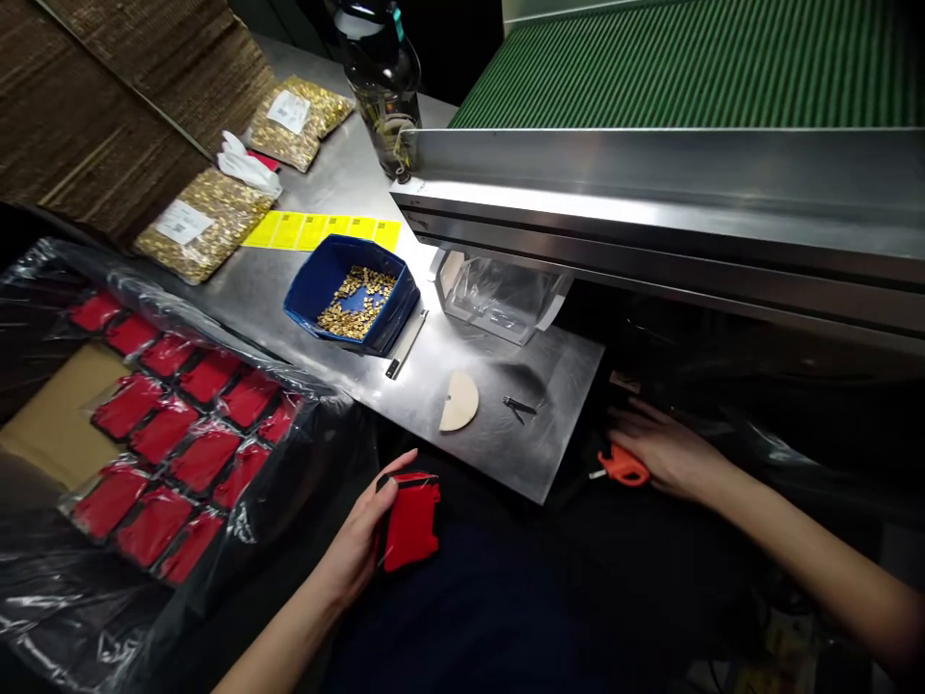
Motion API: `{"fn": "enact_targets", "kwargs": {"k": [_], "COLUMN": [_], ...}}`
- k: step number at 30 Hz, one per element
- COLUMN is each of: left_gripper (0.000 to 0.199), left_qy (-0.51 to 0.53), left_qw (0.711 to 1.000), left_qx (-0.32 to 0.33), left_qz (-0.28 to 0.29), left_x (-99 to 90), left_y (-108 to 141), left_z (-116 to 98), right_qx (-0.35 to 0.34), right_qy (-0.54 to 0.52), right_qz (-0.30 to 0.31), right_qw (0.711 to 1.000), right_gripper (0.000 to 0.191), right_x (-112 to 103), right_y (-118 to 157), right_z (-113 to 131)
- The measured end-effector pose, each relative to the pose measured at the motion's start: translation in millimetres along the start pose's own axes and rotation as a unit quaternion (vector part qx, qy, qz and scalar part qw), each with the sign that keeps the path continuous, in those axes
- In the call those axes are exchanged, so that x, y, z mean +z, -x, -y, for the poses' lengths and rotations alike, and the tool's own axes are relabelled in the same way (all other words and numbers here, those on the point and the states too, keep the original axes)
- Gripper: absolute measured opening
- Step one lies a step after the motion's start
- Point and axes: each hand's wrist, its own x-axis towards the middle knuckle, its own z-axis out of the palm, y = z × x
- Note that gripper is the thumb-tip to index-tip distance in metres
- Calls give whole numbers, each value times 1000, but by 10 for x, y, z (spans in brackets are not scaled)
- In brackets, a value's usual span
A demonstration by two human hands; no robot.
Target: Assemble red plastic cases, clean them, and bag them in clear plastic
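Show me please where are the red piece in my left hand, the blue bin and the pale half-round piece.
Red piece (412,526): head view, middle of its flat face.
Blue bin (316,275): head view, inner wall.
Pale half-round piece (461,403): head view, middle of its face.

Two gold bags, two bins, one bottle, one disc, one clipper, one orange tool, six yellow labels.

Your bare left forearm angles up from the bottom edge to your left hand, its grip closed with one finger stretched upward. Your bare right forearm slants in from the right, your right hand showing its back, fingers pointing left.
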Motion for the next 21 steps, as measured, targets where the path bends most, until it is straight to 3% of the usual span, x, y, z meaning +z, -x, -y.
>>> {"fn": "enact_targets", "kwargs": {"k": [3, 6, 9, 13, 17, 19, 21], "left_gripper": [64, 68, 71, 76, 81, 90, 105], "left_qy": [-46, -81, -102, -117, -178, -307, -480], "left_qw": [999, 997, 995, 992, 976, 938, 851], "left_qx": [10, 15, 13, 28, 3, 25, 98], "left_qz": [5, 7, 13, 35, 123, 161, 191], "left_x": [18, 71, 105, 69, -21, -16, 66], "left_y": [12, 36, 64, 78, 125, 185, 249], "left_z": [34, 80, 134, 171, 76, 0, -58], "right_qx": [7, 15, 10, 15, 15, 16, 30], "right_qy": [-101, -129, -116, -120, -110, -108, -121], "right_qz": [85, 171, 216, 226, 232, 239, 251], "right_qw": [991, 977, 969, 967, 966, 965, 960], "right_gripper": [31, 18, 17, 22, 23, 20, 15], "right_x": [-381, -659, -736, -688, -764, -885, -1046], "right_y": [-48, -347, -660, -817, -739, -644, -542], "right_z": [745, 1437, 1810, 1947, 1907, 1804, 1658]}}
